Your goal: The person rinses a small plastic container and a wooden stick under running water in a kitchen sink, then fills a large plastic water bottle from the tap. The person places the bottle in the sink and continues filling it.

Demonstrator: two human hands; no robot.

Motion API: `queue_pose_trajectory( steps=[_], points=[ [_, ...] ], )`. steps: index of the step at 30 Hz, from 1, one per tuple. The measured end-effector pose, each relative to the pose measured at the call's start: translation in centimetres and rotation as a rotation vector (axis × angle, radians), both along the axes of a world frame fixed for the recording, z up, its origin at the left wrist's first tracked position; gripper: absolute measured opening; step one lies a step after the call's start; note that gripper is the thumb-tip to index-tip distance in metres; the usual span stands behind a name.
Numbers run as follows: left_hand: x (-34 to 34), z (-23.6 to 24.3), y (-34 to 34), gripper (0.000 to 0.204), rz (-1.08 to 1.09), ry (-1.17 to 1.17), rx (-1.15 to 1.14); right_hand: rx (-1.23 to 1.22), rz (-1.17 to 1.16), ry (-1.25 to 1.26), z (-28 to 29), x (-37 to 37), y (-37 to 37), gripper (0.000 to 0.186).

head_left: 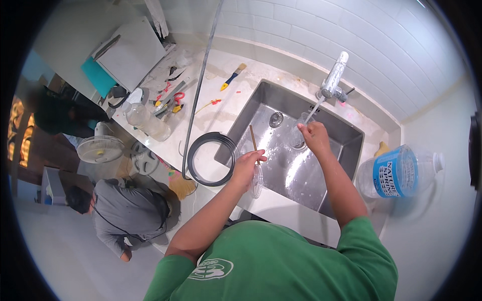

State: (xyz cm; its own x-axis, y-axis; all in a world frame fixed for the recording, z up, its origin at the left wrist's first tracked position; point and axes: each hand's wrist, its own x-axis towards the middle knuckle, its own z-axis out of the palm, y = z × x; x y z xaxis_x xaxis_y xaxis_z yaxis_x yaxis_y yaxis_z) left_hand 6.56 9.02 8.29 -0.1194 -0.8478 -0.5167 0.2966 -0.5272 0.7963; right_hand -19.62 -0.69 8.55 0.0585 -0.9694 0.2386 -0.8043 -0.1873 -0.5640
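Note:
Over the near left rim of the steel sink [326,198], my left hand [245,170] is closed round a thin brown stick [253,138] that points up and away. A clear round plastic piece [257,183], like a lid or shallow cup, is in the same hand, partly covered by the fingers. My right hand [315,138] reaches over the sink and grips a clear plastic cup [303,120]. Water from the silver faucet [333,78] runs down at the cup. The cup's lower part is hard to make out against the wet steel.
Coiled dark tubing [195,158] lies left of the sink. Behind it are a paintbrush [233,77], red-handled scissors [178,96] and a clear bottle [145,122]. A large blue-labelled water jug [396,173] stands at right. A person in grey [130,208] bends near a white fan [100,145].

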Motion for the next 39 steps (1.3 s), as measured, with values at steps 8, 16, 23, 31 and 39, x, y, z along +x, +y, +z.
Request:
queue_pose_trajectory(
  steps=[8, 16, 23, 31, 39],
  points=[
    [1.1, 1.5, -0.2, 0.036, -0.021, 0.029, -0.002, -0.029, 0.043, -0.113, -3.8, -1.3, -2.0, 0.028],
    [2.8, 3.8, -1.6, 0.042, -0.056, 0.557, 0.005, 0.225, -0.032, -0.114, -2.9, -0.1, -1.6, 0.063],
    [2.9, 6.9, -0.6, 0.043, -0.112, 0.228, -0.212, 0.768, 0.132, 0.027, -4.2, -0.4, -0.2, 0.089],
    [1.9, 9.5, -1.1, 0.043, -0.112, 0.266, -0.264, 0.347, 0.041, -0.054, -1.8, 0.7, -1.1, 0.085],
    [0.9, 10.2, -1.0, 0.033, -0.092, 0.189, -0.253, 0.299, 0.180, -0.349, 1.5, -0.5, -4.0, 0.079]
  ],
)
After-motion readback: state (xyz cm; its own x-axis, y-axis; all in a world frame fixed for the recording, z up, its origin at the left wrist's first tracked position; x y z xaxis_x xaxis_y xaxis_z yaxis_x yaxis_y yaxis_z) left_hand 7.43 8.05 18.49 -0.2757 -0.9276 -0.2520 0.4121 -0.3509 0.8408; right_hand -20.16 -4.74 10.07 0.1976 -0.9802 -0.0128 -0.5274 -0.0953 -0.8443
